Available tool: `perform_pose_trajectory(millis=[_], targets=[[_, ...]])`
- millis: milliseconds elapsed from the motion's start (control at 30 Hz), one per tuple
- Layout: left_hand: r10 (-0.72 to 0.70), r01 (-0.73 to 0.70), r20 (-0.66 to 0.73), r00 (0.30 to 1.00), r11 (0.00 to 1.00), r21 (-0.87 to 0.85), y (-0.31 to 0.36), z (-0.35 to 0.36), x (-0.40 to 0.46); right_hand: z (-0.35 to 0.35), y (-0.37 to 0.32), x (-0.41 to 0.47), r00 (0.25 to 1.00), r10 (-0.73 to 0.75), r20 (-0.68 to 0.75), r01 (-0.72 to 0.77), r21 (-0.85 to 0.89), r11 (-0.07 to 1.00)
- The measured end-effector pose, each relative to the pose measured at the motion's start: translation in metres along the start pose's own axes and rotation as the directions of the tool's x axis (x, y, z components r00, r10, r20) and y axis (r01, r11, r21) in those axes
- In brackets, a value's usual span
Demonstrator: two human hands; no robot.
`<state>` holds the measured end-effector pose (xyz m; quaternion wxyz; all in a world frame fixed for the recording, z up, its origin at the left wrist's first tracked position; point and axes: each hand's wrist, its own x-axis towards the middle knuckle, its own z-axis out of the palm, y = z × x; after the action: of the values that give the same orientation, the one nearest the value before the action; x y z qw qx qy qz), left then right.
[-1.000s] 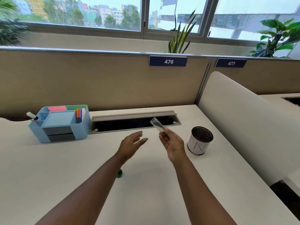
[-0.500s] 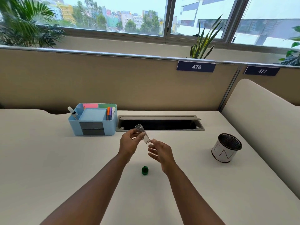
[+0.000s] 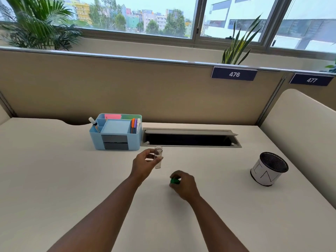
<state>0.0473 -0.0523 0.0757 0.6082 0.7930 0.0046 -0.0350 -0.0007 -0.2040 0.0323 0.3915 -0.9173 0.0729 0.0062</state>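
Note:
My left hand holds a small clear plastic vial upright above the white desk, fingers curled round its lower half; its open mouth points up. To the right and nearer to me, my right hand curls its fingers over a small green cap on the desk. The cap is partly hidden by those fingers, and I cannot tell whether it is lifted off the surface.
A light blue desk organiser with pens and sticky notes stands behind the hands. An open cable slot lies to its right. A black mesh cup with white paper stands at the right. A beige partition bounds the back.
The vial passed from my right hand to my left, which now holds it alone and upright. My right hand dropped down onto the green cap. The camera view shifted left.

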Motion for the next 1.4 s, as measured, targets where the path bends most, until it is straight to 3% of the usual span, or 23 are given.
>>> perform_pose_trajectory(millis=[100,200,300,367,667,833,1200,1400], targets=[[0.0,0.0,0.031,1.0,1.0,0.003,-0.005,-0.002,0.0,-0.013,-0.02,0.007,0.986,0.139,-0.09,-0.09,0.418,0.904],[-0.01,0.011,0.091,0.996,1.0,-0.012,-0.005,-0.002,-0.002,-0.027,-0.04,0.013,0.982,0.172,-0.078,-0.064,0.719,0.692],[-0.022,0.025,0.191,0.981,1.0,-0.016,-0.002,0.001,-0.004,-0.04,-0.058,0.013,0.983,0.156,-0.097,0.01,0.876,0.482],[-0.022,0.026,0.244,0.97,1.0,-0.013,0.001,0.003,-0.006,-0.042,-0.066,0.011,0.987,0.119,-0.109,0.048,0.902,0.429],[0.027,-0.008,0.323,0.946,0.998,-0.059,0.009,0.002,-0.01,-0.038,-0.069,0.004,0.972,0.058,-0.228,0.151,0.793,0.59],[0.034,-0.017,0.316,0.948,0.998,-0.056,0.009,-0.001,-0.007,-0.04,-0.067,0.002,0.988,-0.062,-0.144,0.15,0.747,0.648],[0.002,0.021,0.35,0.937,0.998,-0.064,0.006,-0.008,-0.007,-0.059,-0.068,0.005,0.983,-0.179,0.04,0.132,0.523,0.842],[-0.027,0.053,0.416,0.909,0.997,-0.051,0.014,-0.009,-0.01,-0.077,-0.068,0.008,0.965,-0.22,0.141,0.137,0.443,0.886]])
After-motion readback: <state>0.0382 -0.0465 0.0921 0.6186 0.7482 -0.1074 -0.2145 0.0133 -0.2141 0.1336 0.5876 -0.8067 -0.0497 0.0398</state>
